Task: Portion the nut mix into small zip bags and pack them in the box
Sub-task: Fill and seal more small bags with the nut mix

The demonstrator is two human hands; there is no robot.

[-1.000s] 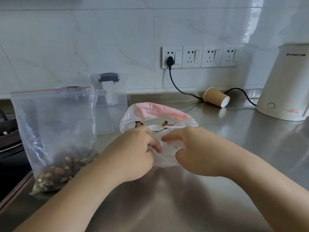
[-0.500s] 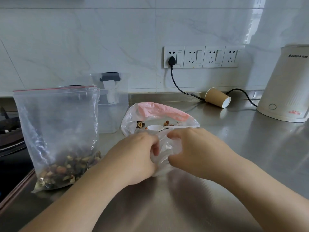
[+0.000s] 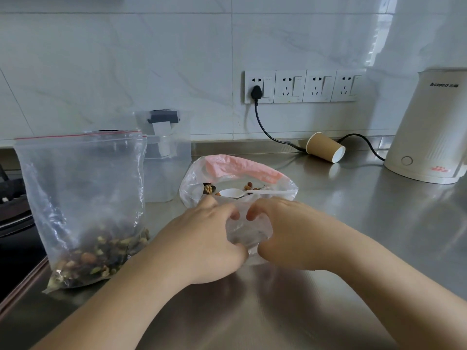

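Observation:
A small clear zip bag (image 3: 249, 232) lies on the steel counter between my hands. My left hand (image 3: 202, 238) and my right hand (image 3: 285, 233) each pinch its top edge, fingertips almost meeting. Just behind stands an open plastic bag (image 3: 242, 173) with a pink strip, holding some nuts and a white plastic spoon (image 3: 235, 193). A large upright zip bag (image 3: 83, 198) with a red seal stands at the left, nut mix in its bottom. The clear plastic box (image 3: 166, 157) sits behind it by the wall.
A brown paper cup (image 3: 324, 147) lies on its side near the wall. A cream electric kettle (image 3: 429, 130) stands at the right, its black cord (image 3: 267, 132) plugged into the wall sockets. A dark stove edge (image 3: 12, 218) borders the counter at left.
My two hands have drawn closer together along the small bag's top edge, and the bag has bunched up between them.

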